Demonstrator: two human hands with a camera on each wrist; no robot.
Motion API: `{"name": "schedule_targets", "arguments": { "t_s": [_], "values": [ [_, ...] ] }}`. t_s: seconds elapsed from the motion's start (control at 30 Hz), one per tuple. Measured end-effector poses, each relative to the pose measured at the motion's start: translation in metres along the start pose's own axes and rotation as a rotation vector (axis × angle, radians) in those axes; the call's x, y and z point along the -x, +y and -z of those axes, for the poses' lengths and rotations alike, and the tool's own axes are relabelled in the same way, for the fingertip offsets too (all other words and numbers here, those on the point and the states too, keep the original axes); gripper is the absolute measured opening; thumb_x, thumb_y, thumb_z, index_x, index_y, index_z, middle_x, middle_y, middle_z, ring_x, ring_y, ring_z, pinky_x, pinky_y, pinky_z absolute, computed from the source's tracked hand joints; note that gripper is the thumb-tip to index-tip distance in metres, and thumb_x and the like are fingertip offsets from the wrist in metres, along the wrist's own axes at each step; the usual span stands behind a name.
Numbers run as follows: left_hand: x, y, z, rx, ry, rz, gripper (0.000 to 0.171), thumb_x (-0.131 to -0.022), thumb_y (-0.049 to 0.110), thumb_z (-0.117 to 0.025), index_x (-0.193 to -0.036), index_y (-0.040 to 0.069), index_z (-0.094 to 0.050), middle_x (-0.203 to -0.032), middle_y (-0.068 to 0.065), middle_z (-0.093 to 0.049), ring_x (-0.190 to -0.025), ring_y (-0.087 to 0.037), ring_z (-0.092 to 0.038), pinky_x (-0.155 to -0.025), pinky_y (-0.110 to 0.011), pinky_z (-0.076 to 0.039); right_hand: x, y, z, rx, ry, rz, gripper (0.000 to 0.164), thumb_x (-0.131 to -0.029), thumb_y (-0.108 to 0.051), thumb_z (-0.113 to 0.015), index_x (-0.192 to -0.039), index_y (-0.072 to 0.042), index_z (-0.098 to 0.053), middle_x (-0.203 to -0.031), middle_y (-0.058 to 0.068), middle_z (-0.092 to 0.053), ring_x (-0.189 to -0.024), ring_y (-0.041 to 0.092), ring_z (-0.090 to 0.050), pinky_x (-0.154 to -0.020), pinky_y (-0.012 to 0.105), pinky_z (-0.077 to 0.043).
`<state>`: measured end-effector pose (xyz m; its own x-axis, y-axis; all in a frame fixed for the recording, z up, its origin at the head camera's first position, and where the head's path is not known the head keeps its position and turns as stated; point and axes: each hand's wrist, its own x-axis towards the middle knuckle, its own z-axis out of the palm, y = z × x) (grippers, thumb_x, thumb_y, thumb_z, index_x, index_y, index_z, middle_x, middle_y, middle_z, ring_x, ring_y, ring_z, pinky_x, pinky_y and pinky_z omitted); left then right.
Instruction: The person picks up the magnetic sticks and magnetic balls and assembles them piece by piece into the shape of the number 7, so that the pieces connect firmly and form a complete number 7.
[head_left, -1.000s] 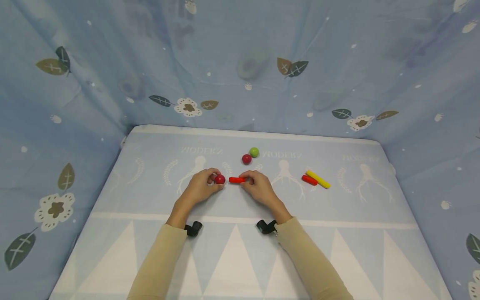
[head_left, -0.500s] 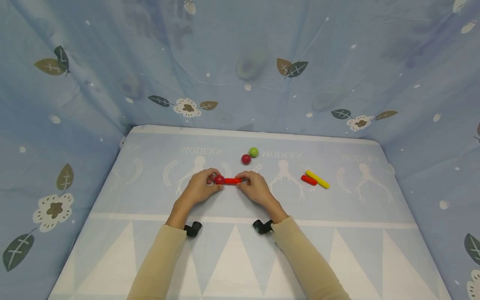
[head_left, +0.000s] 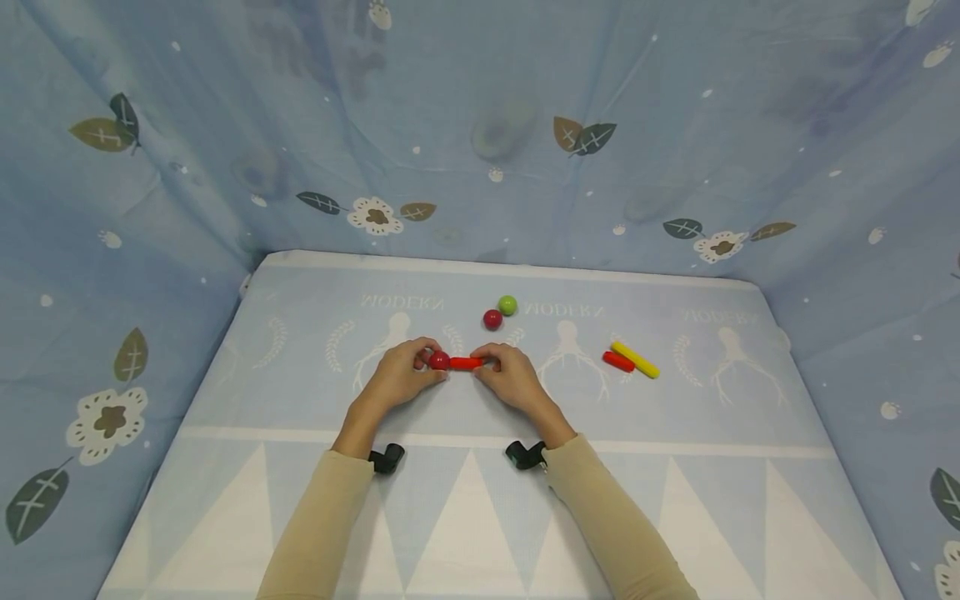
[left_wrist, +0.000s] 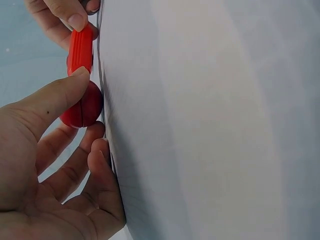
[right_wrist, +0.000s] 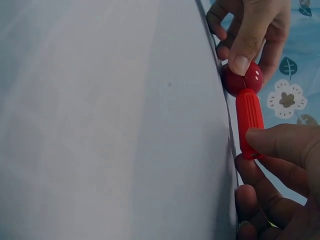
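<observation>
My left hand (head_left: 402, 371) pinches a glossy dark-red ball (right_wrist: 243, 79) between thumb and fingers, low over the table. A thin seam line runs across the ball in the left wrist view. From the right, my right hand (head_left: 515, 375) grips a short bright-red ridged rod (right_wrist: 248, 117) by its far end. The rod's near end meets the ball, so the two lie in one line between the hands. In the left wrist view the left thumb tip (left_wrist: 80, 75) lies right where rod and ball join.
Beyond the hands, a second dark-red ball (head_left: 492, 319) and a green ball (head_left: 507, 305) sit side by side. To the right, a yellow rod (head_left: 636, 360) lies against a shorter red rod (head_left: 618, 361). Blue patterned cloth (head_left: 480, 167) walls the table's back and sides.
My right hand has moved left with the red rod, closing the gap to the ball. Over the last half second both hands have stayed nearly still.
</observation>
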<state>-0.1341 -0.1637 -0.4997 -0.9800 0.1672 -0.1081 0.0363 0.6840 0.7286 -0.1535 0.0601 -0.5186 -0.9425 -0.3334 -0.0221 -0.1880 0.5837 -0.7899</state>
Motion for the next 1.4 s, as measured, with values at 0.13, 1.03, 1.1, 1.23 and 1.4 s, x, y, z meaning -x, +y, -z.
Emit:
{"name": "schedule_targets", "arguments": {
  "t_s": [0.13, 1.03, 1.1, 1.23, 1.4],
  "values": [
    [-0.001, 0.000, 0.000, 0.002, 0.003, -0.004, 0.037, -0.084, 0.021, -0.083, -0.116, 0.013, -0.067, -0.096, -0.007, -0.062, -0.085, -0.023, -0.053, -0.070, -0.036, -0.045, 0.000, 0.001, 0.001, -0.004, -0.005, 0.010, 0.021, -0.091, -0.010, -0.074, -0.112, -0.012, -0.073, -0.086, 0.002, -0.059, -0.073, 0.018, -0.050, -0.064, 0.030, -0.040],
    [-0.002, -0.004, -0.002, 0.010, -0.007, 0.019, 0.037, -0.085, 0.023, -0.083, -0.117, 0.014, -0.067, -0.098, -0.003, -0.062, -0.088, -0.021, -0.054, -0.073, -0.036, -0.046, -0.037, 0.020, 0.013, -0.137, 0.331, -0.012, 0.042, -0.092, -0.015, -0.074, -0.131, -0.008, -0.062, -0.102, 0.014, -0.062, -0.086, 0.028, -0.060, -0.077, 0.040, -0.050],
    [-0.003, -0.004, -0.002, 0.008, -0.005, 0.019, 0.037, -0.085, 0.024, -0.083, -0.117, 0.014, -0.067, -0.098, -0.003, -0.062, -0.087, -0.021, -0.054, -0.072, -0.036, -0.046, -0.039, 0.020, 0.012, -0.111, 0.321, -0.007, 0.044, -0.091, -0.014, -0.074, -0.133, -0.008, -0.062, -0.101, 0.014, -0.063, -0.086, 0.028, -0.059, -0.076, 0.040, -0.049],
    [-0.002, -0.004, -0.002, 0.012, -0.003, 0.013, 0.037, -0.084, 0.023, -0.083, -0.117, 0.013, -0.067, -0.097, -0.003, -0.062, -0.087, -0.021, -0.054, -0.072, -0.036, -0.046, -0.043, 0.021, 0.011, -0.057, 0.314, 0.001, 0.045, -0.090, -0.012, -0.074, -0.133, -0.008, -0.063, -0.099, 0.015, -0.064, -0.083, 0.027, -0.059, -0.074, 0.039, -0.048],
    [-0.003, -0.005, -0.001, 0.014, -0.003, 0.007, 0.037, -0.084, 0.023, -0.083, -0.116, 0.013, -0.067, -0.096, -0.003, -0.062, -0.087, -0.021, -0.054, -0.072, -0.035, -0.046, -0.043, 0.022, 0.010, -0.038, 0.311, -0.010, 0.041, -0.089, -0.011, -0.074, -0.129, -0.008, -0.065, -0.097, 0.014, -0.063, -0.081, 0.026, -0.058, -0.072, 0.038, -0.046]
  ]
}}
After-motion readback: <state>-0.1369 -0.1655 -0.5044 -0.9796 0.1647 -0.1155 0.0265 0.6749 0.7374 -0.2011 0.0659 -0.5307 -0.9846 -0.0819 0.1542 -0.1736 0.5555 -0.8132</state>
